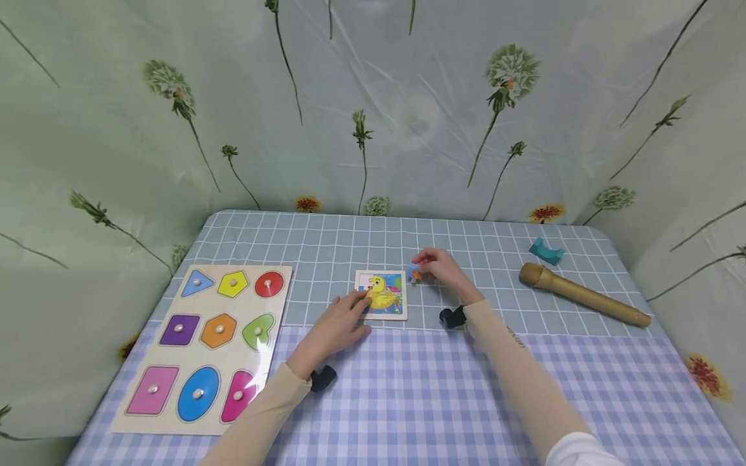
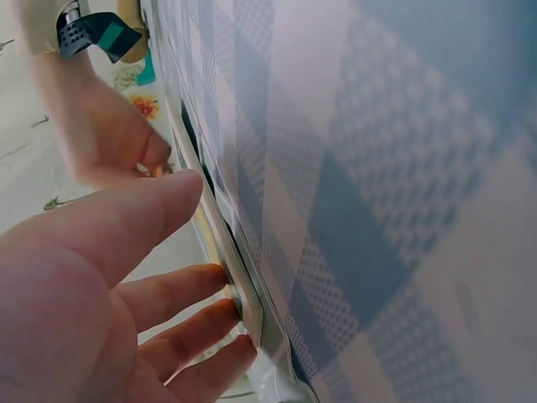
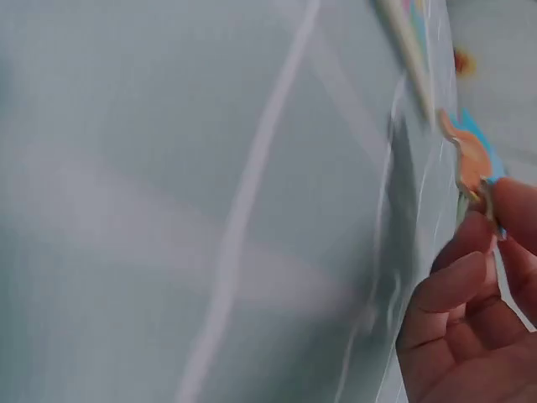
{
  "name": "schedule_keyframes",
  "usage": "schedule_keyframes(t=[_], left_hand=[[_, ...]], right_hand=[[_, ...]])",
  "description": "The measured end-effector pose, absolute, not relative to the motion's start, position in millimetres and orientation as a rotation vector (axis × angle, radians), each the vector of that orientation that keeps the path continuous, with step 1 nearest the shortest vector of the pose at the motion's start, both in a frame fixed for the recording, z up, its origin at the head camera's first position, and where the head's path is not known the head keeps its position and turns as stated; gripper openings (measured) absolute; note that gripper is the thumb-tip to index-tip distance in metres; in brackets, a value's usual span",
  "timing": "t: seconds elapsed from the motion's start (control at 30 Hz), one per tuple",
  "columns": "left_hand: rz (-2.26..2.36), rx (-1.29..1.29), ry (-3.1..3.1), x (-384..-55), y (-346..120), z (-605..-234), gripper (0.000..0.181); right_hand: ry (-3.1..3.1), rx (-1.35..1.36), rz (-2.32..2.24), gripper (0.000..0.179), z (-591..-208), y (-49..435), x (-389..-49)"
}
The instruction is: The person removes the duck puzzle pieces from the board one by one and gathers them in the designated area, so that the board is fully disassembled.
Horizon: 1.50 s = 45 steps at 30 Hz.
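Two sleeves (image 1: 260,411) (image 1: 519,375), two hands (image 1: 337,327) (image 1: 441,268), one duck puzzle (image 1: 388,299)

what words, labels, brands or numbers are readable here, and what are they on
Nothing reads clearly.
Beige fabric right sleeve: dark lettering, too small and blurred to read.
Square light-framed yellow-duck puzzle: no readable text.
Cream rectangular board with coloured knobbed shapes: no visible lettering or numbers.

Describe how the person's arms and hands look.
The left hand and right hand are bare. Both sleeves are beige; the right one has dark lettering and white fabric above. A black device sits at each wrist, the right with a green patch.
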<state>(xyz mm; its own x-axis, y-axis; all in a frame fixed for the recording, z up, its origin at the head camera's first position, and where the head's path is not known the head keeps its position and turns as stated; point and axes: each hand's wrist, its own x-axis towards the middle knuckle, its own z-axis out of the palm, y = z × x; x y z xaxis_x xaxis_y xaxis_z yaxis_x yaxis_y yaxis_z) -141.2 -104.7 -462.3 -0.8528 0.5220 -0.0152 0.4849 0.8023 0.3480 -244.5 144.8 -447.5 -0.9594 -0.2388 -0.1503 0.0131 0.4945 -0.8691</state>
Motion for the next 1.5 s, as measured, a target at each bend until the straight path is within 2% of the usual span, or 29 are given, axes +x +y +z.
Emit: schedule_keyframes(t=[0.23, 0.57, 0.83, 0.97, 1.1, 1.3, 1.5], left_hand=[[0.529, 0.83, 2.903, -140, -104, -464, 0.056], [0.439, 0.826, 2.938, -140, -96, -464, 0.054], [0.426, 0.874, 2.924, -142, -91, -463, 0.054], [0.428, 0.898, 2.904, -143, -90, -463, 0.055], [0.458, 0.894, 2.895, -144, -89, -463, 0.054], [0.489, 0.941, 2.901, -145, -90, -461, 0.054], [0.441, 0.979, 2.911, -145, -91, -461, 0.054]], right_hand=[[2.576, -0.176, -1.278, 0.019, -452, 173, -247], [2.841, -0.499, -0.967, 0.008, -454, 167, -242], [2.872, -0.501, -0.989, 0.007, -457, 164, -242], [2.784, -0.507, -1.137, 0.012, -452, 152, -237], [2.657, -0.646, -1.205, 0.021, -448, 132, -231], [2.591, -0.814, -1.083, 0.032, -449, 107, -226], [2.642, -0.846, -0.895, 0.038, -450, 94, -228]])
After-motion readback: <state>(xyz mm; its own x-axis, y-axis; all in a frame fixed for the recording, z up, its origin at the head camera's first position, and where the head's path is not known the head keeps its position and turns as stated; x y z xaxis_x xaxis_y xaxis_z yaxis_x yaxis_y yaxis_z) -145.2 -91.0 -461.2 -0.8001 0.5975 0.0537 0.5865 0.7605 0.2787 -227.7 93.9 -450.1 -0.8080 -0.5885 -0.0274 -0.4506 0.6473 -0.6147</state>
